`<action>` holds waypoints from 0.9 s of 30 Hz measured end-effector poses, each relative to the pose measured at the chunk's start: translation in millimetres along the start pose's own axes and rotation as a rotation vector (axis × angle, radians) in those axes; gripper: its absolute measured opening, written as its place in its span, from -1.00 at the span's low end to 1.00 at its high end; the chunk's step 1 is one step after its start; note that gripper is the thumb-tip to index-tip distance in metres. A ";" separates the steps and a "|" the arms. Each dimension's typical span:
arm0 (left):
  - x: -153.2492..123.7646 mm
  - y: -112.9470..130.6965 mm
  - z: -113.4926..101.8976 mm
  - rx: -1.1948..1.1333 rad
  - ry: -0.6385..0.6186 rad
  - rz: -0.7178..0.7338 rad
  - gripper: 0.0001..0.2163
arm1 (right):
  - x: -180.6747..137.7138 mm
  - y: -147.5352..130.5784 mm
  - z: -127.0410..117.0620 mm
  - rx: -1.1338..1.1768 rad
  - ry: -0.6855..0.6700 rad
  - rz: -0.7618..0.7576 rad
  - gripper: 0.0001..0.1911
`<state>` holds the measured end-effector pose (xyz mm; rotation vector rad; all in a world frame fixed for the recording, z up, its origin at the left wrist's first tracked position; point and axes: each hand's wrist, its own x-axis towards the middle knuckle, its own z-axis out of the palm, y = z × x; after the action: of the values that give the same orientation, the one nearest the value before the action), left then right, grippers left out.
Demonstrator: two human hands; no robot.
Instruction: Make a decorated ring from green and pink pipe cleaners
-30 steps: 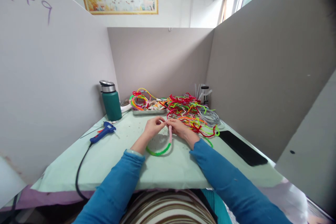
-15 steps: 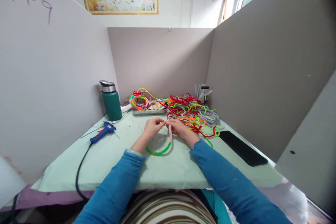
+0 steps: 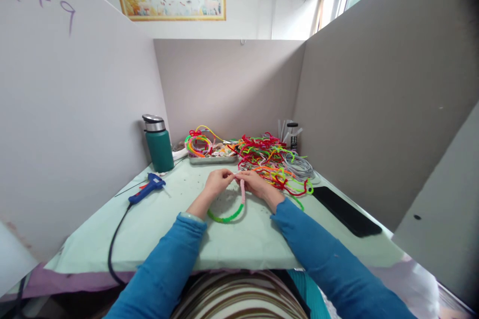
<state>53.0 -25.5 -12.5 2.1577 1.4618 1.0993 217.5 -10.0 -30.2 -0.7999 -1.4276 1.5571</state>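
A fuzzy pipe-cleaner ring (image 3: 228,220), green along the bottom and pink on its right side, hangs in a curve below my hands. My left hand (image 3: 217,181) pinches a thin pale pink strand with thumb and forefinger. Close beside it, my right hand (image 3: 253,182) is closed on the pink end of the ring, its fingertips almost meeting the left ones. The part of the ring behind my left hand and wrist is hidden. What exactly lies between the fingertips is too small to make out clearly.
Tangled coloured pipe cleaners (image 3: 264,152) are heaped behind my right hand, beside coiled grey wire (image 3: 299,165). A metal tray (image 3: 213,160) holds small pieces and wound rings. At left are a green bottle (image 3: 159,149) and blue glue gun (image 3: 147,189); a black phone-like slab (image 3: 346,211) lies right.
Both hands stay almost in place, with only slight finger movement at the pink strand. The green lower part of the ring has shifted very slightly.
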 end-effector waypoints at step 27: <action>0.3 -0.6 -5.1 0.015 -0.023 -0.034 -0.71 | -3.1 -0.3 2.4 -0.250 0.027 -0.215 -0.74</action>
<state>48.9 -25.7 -9.3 2.1407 1.4958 1.0520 216.8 -13.8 -29.9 -0.7794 -1.6521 1.2169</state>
